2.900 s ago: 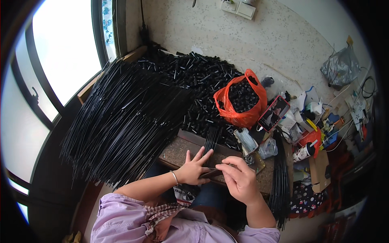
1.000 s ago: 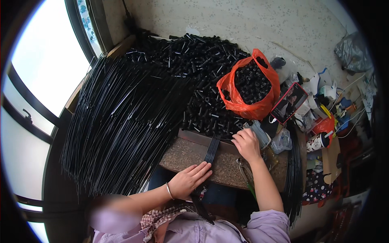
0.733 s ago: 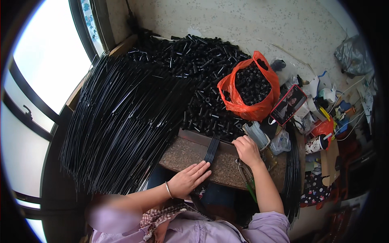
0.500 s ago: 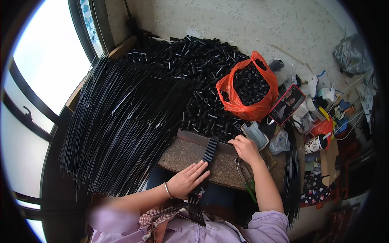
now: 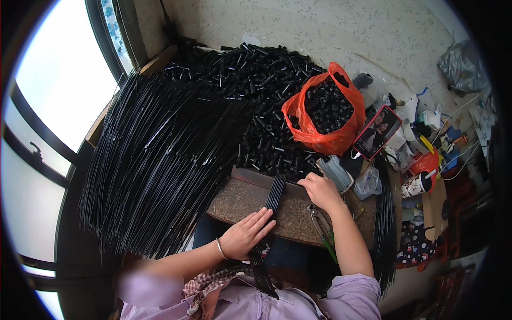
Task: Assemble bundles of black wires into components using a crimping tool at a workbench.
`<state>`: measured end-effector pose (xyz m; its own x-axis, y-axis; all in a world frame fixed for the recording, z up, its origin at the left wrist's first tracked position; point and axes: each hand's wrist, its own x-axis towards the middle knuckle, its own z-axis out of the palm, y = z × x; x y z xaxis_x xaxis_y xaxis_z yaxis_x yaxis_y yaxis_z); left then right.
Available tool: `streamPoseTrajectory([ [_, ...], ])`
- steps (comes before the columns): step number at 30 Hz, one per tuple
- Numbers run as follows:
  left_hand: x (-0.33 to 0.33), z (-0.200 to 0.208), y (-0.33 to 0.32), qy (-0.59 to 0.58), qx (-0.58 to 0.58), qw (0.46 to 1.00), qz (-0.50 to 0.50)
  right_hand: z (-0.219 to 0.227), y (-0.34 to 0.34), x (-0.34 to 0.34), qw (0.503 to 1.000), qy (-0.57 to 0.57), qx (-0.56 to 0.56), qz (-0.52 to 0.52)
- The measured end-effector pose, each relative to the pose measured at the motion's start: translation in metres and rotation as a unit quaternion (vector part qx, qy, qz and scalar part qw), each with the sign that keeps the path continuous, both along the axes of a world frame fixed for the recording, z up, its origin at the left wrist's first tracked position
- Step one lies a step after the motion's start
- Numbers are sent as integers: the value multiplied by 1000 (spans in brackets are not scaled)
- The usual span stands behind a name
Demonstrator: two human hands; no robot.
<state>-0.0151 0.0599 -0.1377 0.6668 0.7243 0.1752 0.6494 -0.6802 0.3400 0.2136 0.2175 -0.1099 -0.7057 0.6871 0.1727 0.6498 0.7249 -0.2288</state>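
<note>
A flat row of thin black rods (image 5: 276, 193) lies side by side across the brown speckled board (image 5: 237, 201), running from the edge of the parts pile down to my lap. My left hand (image 5: 247, 233), a bangle on its wrist, rests flat on the row with fingers stretched out. To the right, my right hand (image 5: 320, 191) is closed, thumb and forefinger pressed together beside the grey strip (image 5: 256, 177) at the board's far edge. Whatever that pinch holds is too small to make out. Green-handled pliers (image 5: 322, 229) lie just below this hand.
Short black tubular parts (image 5: 240, 74) are heaped behind the board. Long black rods (image 5: 160, 160) cover the left side. At right are a red bag (image 5: 325, 141) of black parts, a propped phone (image 5: 377, 132), a patterned cup (image 5: 416, 186) and clutter.
The view has shifted slightly. My left hand stays on the rods, whose lower end in my lap has swung a little to the right. My right hand keeps its pinch, nearly in place.
</note>
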Motion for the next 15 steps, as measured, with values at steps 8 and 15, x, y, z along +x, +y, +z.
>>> streamPoseTrajectory([
  [8,-2,0,1,23,4,1000,6,-1,-8,-3,996,84,-17,-33],
  [15,-1,3,1,49,15,999,11,-9,-6,-9,989,140,-25,-40],
])
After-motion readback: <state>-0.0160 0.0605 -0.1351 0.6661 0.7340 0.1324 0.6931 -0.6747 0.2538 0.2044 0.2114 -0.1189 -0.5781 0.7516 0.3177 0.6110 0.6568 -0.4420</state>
